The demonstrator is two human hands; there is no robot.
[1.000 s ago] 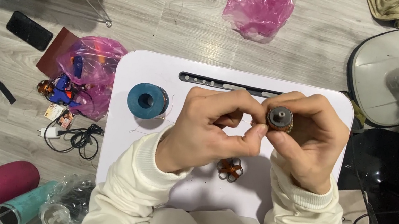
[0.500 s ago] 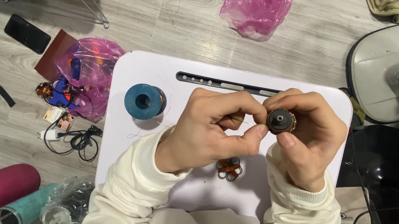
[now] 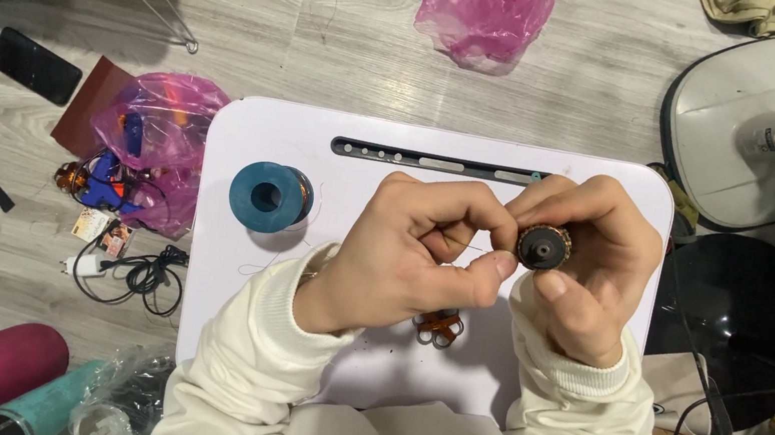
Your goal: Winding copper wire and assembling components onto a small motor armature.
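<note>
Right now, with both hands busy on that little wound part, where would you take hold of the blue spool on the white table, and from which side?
Probably from above, by its round outer rim. The blue spool lies flat with its centre hole facing up, apart from the left hand and right hand, with bare white table all round it. Fingers could pinch across the rim, or one could hook into the hole.

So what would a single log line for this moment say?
left hand: pinches thin wire | right hand: holds small round wound part | blue spool: on white table, left of hands | copper piece: beneath hands
</note>
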